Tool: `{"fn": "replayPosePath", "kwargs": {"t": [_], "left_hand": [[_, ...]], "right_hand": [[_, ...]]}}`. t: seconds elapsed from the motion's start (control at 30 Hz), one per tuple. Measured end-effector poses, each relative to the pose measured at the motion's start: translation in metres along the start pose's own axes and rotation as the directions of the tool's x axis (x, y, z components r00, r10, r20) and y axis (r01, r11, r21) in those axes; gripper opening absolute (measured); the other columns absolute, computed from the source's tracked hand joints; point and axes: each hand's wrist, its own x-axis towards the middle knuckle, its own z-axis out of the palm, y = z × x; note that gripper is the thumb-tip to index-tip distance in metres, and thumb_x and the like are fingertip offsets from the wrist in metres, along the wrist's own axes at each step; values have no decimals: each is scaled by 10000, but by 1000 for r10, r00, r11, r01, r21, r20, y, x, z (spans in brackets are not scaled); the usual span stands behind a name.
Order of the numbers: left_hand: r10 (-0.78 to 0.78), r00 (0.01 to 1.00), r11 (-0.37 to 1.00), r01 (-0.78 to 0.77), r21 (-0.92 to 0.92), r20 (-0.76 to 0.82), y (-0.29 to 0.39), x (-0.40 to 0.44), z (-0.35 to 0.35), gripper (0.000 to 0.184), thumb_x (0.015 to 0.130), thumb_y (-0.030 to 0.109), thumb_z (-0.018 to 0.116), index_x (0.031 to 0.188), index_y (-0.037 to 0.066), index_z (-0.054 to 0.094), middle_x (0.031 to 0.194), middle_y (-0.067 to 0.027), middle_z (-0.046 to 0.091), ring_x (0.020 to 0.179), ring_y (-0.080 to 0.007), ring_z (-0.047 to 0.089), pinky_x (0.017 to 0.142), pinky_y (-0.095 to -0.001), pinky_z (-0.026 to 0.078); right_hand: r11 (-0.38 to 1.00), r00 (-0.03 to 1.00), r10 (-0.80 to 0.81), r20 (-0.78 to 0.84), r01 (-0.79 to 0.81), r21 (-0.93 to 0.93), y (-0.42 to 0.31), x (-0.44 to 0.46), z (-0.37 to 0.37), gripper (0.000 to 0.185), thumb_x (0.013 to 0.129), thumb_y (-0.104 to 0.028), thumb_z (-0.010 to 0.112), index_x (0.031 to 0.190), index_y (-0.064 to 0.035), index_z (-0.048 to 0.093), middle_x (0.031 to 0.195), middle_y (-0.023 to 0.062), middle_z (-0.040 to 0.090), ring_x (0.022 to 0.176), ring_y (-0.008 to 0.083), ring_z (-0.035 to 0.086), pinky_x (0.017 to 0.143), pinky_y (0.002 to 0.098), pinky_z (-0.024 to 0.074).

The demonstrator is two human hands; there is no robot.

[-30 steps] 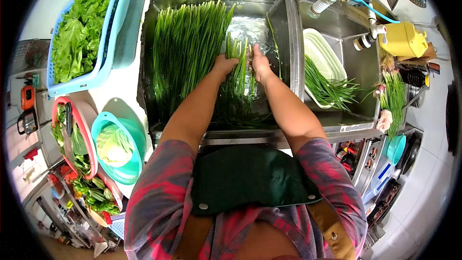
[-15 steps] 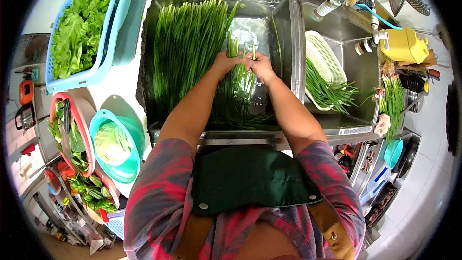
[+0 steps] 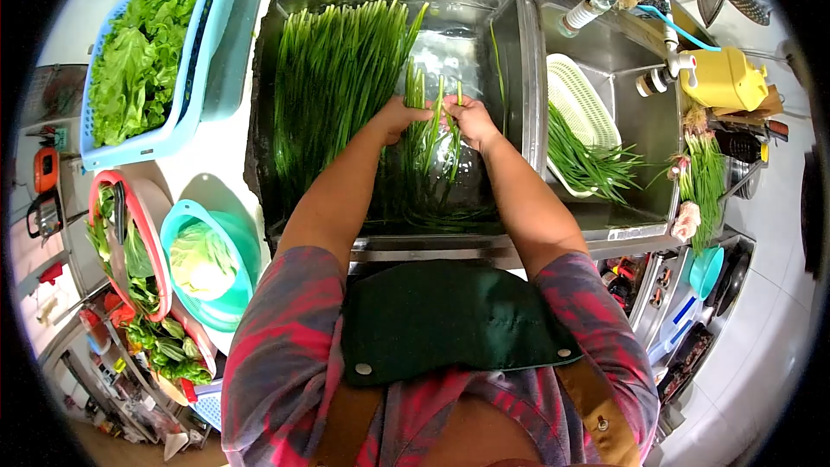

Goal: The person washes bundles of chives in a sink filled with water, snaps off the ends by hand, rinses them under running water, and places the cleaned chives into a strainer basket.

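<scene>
A: Which way does the item in hand point?
B: The small bunch of long, flat green stalks with pale cut ends (image 3: pixel 416 86) has its long axis running away from the person, pale ends outward, green ends nearer the person. It is inside the rectangular stainless-steel left basin (image 3: pixel 480 2)

A: State of the fingers?
B: Those of the left hand (image 3: pixel 395 118) are clamped around the bunch. Those of the right hand (image 3: pixel 474 124) pinch a few separate green stalks (image 3: pixel 454 138) close to their pale ends. The two hands are near each other

A: Remaining contents of that basin?
B: Shallow water, and the broad dense row of green stalks (image 3: pixel 341 95) along the left wall, aligned the same way as the bunch. One lone green blade (image 3: pixel 499 69) lies lengthwise near the right wall

A: Other containers?
B: The stainless-steel right basin (image 3: pixel 648 117) holds a pale-green slotted plastic basket (image 3: pixel 581 91); loose green stalks (image 3: pixel 592 160) lie across its near part and overhang the rim. Left of the basins, a light-blue plastic basket (image 3: pixel 143 152) holds frilly green lettuce (image 3: pixel 138 60), and a round turquoise plastic bowl (image 3: pixel 246 246) holds a pale cabbage (image 3: pixel 203 264)
</scene>
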Motion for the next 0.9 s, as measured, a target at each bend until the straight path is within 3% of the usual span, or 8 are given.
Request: {"fn": "replayPosePath", "kwargs": {"t": [0.07,0.2,0.4,0.57,0.73,0.83,0.87,0.9], "left_hand": [[-34,997,996,39,76,-71,12,-8,5,338,645,84,684,964,37,581,842,-51,600,762,-171,550,718,-321,416],[29,996,983,-12,183,-87,5,1,3,346,635,99,690,956,36,575,840,-54,600,772,-167,545,719,-306,416],[146,988,975,-151,161,46,-4,4,-3,405,588,57,697,964,18,552,870,-85,599,787,-177,553,754,-287,408],[-18,995,997,11,71,98,-7,8,-14,348,561,54,685,899,39,600,842,-43,607,788,-161,545,743,-289,407],[-120,993,993,120,-2,7,6,-8,5,378,625,203,699,957,59,587,919,-69,598,850,-195,549,737,-350,427],[-187,982,982,186,-41,-31,-5,4,-2,484,633,245,693,1051,58,538,971,-88,578,834,-227,555,713,-383,444],[-141,989,990,142,6,-36,-19,16,-15,499,633,245,693,1065,56,528,975,-90,575,830,-234,554,714,-381,443],[-91,995,994,93,52,-40,-25,22,-22,515,633,246,692,1078,55,518,980,-93,571,826,-241,554,715,-379,443]], "right_hand": [[994,998,62,11,-63,87,-4,-5,4,167,817,-100,552,967,-35,520,766,59,563,637,128,511,548,260,432],[967,987,-160,17,160,-199,1,-6,9,209,742,-59,628,927,-42,531,769,28,575,663,111,527,587,245,417],[986,997,-76,28,79,-146,-8,-6,3,279,701,-43,671,949,3,550,794,59,600,668,123,541,613,250,440],[996,993,20,116,-10,-88,-4,-2,-3,223,761,-64,616,969,4,574,807,64,617,701,116,545,631,234,435],[973,968,221,-115,-227,-40,-6,0,8,548,800,-382,562,1192,-23,428,956,120,584,777,167,548,675,292,436],[929,928,43,-371,-173,-326,3,15,10,477,801,-390,549,1119,-41,480,955,87,574,694,218,550,583,299,443],[800,886,216,-410,-401,-446,-8,11,5,556,757,-390,588,1149,-21,450,985,128,578,775,275,559,654,338,454],[491,969,-17,-245,-205,-846,45,57,-42,507,749,-358,584,1118,-25,485,1002,133,579,806,281,564,680,346,456]]}}
